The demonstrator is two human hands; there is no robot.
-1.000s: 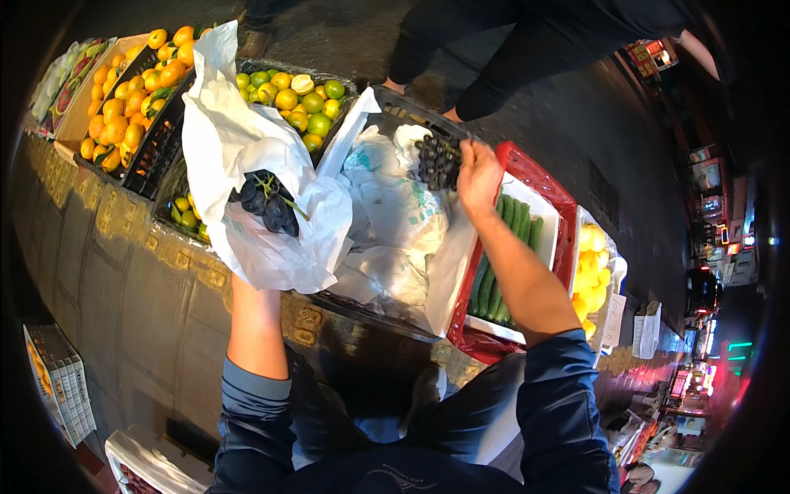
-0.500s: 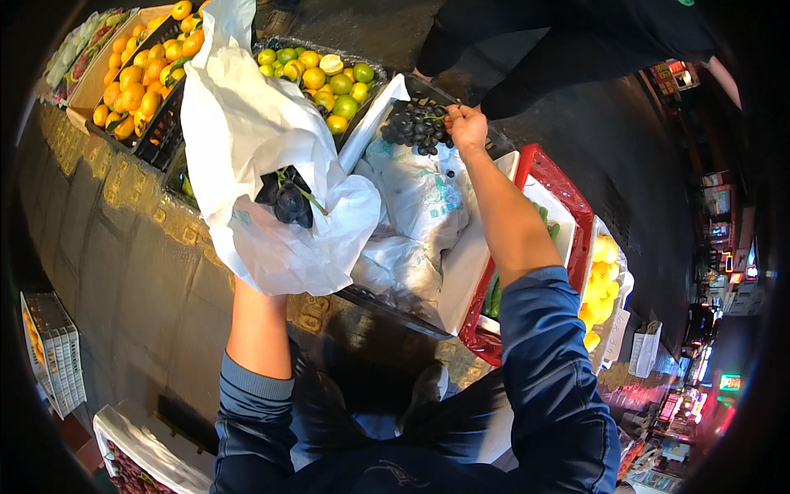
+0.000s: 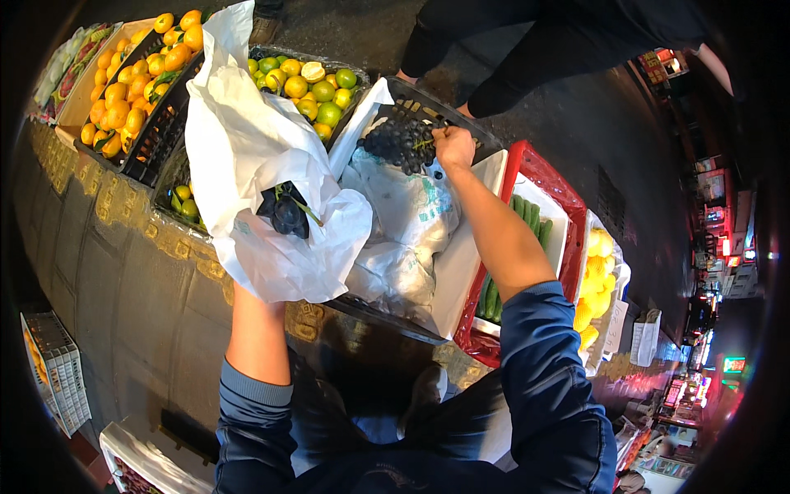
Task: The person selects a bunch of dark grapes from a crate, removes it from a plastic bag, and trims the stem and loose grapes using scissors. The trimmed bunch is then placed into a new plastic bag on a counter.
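We're pinching one round-berried black grape bunch (image 3: 397, 146), right grip (image 3: 454, 148); left grip's under one crumpled white sheet (image 3: 247, 140), can't tell.

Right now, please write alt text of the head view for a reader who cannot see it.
A person's right hand grips a bunch of dark grapes at a black crate's far end, while the left forearm extends beneath white wrapping that holds more dark grapes. Oranges and green-yellow citrus lie to the left, cucumbers to the right.

L hand hidden under white wrapper (image 3: 247, 140); standing person (image 3: 522, 58) cut off @ top edge; far-R signs (image 3: 734, 364) blurry.
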